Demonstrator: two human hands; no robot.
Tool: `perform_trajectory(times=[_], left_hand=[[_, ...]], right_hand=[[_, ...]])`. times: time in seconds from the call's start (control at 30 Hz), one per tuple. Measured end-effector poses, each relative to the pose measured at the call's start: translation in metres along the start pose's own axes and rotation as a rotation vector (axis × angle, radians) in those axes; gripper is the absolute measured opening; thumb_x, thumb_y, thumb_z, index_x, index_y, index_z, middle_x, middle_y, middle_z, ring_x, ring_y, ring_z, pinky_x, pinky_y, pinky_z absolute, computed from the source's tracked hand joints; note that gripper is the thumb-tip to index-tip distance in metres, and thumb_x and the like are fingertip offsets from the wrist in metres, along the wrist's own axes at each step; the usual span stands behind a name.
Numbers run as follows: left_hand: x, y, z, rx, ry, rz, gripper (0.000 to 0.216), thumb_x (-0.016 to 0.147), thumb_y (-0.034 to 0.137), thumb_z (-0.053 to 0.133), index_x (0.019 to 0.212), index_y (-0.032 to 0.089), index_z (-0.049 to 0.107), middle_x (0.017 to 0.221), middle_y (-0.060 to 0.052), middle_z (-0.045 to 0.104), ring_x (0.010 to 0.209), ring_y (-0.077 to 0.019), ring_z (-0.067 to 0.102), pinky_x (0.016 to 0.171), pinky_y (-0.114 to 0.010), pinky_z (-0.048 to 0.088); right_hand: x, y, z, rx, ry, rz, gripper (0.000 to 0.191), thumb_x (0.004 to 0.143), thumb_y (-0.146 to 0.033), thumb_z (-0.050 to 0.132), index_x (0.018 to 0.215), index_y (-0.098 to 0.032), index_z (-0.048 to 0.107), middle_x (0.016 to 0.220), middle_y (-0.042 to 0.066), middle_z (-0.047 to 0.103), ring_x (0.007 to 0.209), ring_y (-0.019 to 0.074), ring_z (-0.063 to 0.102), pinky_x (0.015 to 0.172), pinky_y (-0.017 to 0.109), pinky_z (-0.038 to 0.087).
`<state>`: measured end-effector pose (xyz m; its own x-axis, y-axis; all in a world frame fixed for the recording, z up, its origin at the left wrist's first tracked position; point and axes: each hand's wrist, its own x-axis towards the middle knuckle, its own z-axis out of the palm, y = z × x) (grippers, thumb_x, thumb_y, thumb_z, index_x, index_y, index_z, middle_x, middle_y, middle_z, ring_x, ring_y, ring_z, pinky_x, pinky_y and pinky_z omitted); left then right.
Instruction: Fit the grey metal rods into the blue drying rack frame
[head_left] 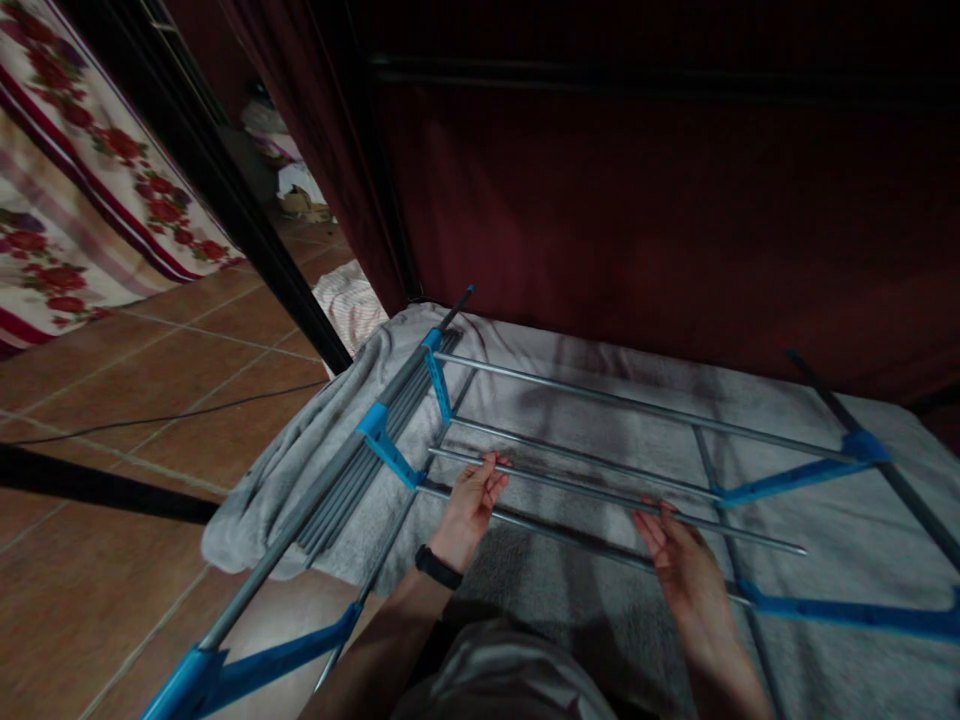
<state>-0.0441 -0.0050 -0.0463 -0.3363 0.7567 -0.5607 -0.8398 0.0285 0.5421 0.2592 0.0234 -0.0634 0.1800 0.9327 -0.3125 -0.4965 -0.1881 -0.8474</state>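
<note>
A loose thin metal rod (574,487) lies across both my hands, above a partly built rack of grey tubes and blue plastic brackets. My left hand (475,498), with a black band on the wrist, pinches the rod near its left end. Toward the other end, my right hand (671,545) grips it between thumb and fingers. The rod's right tip sticks out past my right hand. Crossbars such as the far one (637,403) join the rack's two sides. A blue bracket (390,450) is just left of the rod's left end.
Several loose tubes (367,475) lie bundled by the rack's left side. Under the rack is a grey blanket (570,350). Dark red curtain (600,220) hangs behind it. On the left are a black post (247,240), a tiled floor (187,350) and a floral cloth (97,170).
</note>
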Motion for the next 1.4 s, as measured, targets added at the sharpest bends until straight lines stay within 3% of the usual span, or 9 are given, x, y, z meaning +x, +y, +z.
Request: perform_trajectory(times=[0.33,0.63,1.07,1.4], left_hand=[[-0.010,-0.013,0.004,0.073,-0.140,0.018,0.024,0.073,0.015,0.089,0.090,0.015,0.073,0.093,-0.007,0.077,0.076,-0.0147,0.072,0.080,-0.028,0.060],[-0.011,-0.019,0.006,0.069,-0.160,0.023,0.028,0.064,0.018,0.094,0.072,0.015,0.068,0.093,-0.007,0.077,0.077,-0.0157,0.072,0.077,-0.029,0.061],[-0.012,-0.031,0.008,0.141,-0.171,0.001,0.043,0.054,0.031,0.101,0.086,0.015,0.077,0.090,-0.006,0.074,0.080,-0.0175,0.072,0.080,-0.031,0.060],[-0.018,-0.034,0.015,0.245,-0.130,0.040,0.047,0.052,0.044,0.100,0.077,0.015,0.073,0.084,-0.004,0.071,0.077,-0.0171,0.071,0.074,-0.029,0.053]], right_hand=[[0.007,0.016,-0.018,-0.015,0.053,0.047,0.024,0.068,-0.033,0.091,0.079,-0.024,0.073,0.086,-0.001,0.075,0.088,0.0172,0.074,0.107,0.040,0.058],[0.006,0.020,-0.019,-0.031,0.068,0.083,0.028,0.068,-0.039,0.091,0.076,-0.023,0.070,0.081,-0.002,0.072,0.085,0.0157,0.074,0.106,0.038,0.058],[0.010,0.027,-0.014,-0.018,0.099,0.167,0.031,0.070,-0.045,0.088,0.080,-0.023,0.069,0.076,-0.002,0.072,0.077,0.0156,0.073,0.090,0.034,0.062],[0.015,0.035,-0.017,-0.029,0.144,0.196,0.030,0.074,-0.048,0.084,0.075,-0.024,0.067,0.075,-0.002,0.072,0.074,0.0151,0.071,0.093,0.035,0.061]])
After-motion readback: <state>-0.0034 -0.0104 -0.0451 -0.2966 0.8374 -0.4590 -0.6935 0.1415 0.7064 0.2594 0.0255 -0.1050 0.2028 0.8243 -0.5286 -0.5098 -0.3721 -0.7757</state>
